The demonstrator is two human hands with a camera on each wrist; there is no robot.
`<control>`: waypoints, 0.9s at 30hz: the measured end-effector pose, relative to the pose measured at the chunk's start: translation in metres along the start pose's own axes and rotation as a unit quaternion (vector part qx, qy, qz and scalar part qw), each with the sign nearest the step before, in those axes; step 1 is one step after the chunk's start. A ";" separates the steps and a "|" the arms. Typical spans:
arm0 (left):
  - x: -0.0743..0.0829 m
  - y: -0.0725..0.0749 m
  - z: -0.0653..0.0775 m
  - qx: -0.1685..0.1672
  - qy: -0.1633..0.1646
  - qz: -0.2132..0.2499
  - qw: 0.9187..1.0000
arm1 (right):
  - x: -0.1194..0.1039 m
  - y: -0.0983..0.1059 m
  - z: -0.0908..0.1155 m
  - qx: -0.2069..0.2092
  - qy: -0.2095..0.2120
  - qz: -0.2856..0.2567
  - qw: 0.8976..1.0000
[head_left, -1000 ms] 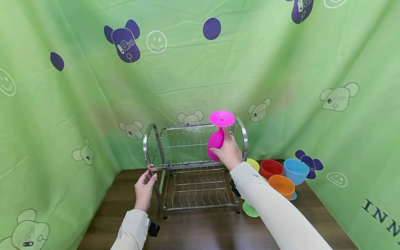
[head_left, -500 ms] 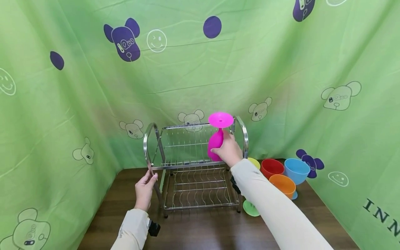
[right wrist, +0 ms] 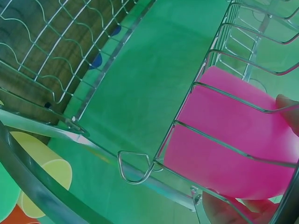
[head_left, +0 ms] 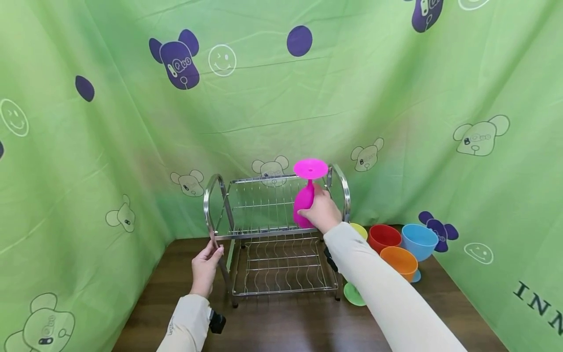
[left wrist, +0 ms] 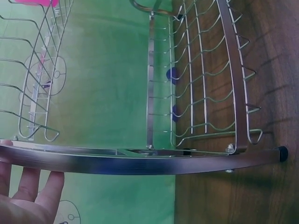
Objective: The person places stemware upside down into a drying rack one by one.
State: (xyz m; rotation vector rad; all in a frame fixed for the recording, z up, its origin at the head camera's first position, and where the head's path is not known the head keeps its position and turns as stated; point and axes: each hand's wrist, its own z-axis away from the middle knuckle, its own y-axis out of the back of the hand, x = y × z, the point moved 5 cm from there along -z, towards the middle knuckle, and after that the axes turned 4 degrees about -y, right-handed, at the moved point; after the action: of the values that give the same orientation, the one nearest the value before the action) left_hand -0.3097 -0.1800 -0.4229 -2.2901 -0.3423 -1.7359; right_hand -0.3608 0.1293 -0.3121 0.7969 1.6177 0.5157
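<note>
A two-tier metal dish rack point(head_left: 264, 234) stands in the middle of the table. My left hand point(head_left: 205, 269) grips its left side post, with fingertips behind the metal side frame point(left wrist: 117, 164) in the left wrist view. A bright pink goblet point(head_left: 303, 205) is upside down at the right end of the upper tier, its round foot on top. My right hand point(head_left: 324, 212) holds the goblet's bowl, thumb in front and fingers toward the stem. The right wrist view, from below, shows the pink bowl point(right wrist: 224, 135) against the upper wires, with fingertips on either side.
Right of the rack stand a red cup point(head_left: 384, 237), a blue cup point(head_left: 420, 240), an orange cup point(head_left: 399, 261) and a yellow cup point(head_left: 359, 231). A green foot point(head_left: 354, 294) shows by my right sleeve. Green printed cloth point(head_left: 281, 98) hangs around the wooden table point(head_left: 272, 325).
The goblet has shifted very slightly left and down over the upper tier, still in my right hand. My left hand keeps its grip on the rack's post.
</note>
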 end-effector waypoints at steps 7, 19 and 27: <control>-0.003 0.001 -0.001 -0.009 0.000 -0.011 1.000 | 0.001 -0.001 -0.001 -0.006 -0.007 0.010 1.000; -0.003 0.002 0.001 -0.017 -0.018 -0.024 0.999 | 0.004 -0.004 0.001 0.001 -0.020 0.013 1.000; 0.001 0.001 0.001 -0.016 -0.020 -0.020 0.999 | 0.001 -0.002 0.004 0.003 -0.030 0.032 0.999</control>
State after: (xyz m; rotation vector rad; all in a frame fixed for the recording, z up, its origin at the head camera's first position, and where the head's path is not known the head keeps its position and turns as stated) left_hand -0.3084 -0.1805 -0.4222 -2.3602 -0.3734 -1.7280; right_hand -0.3578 0.1285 -0.3156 0.8624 1.5443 0.5278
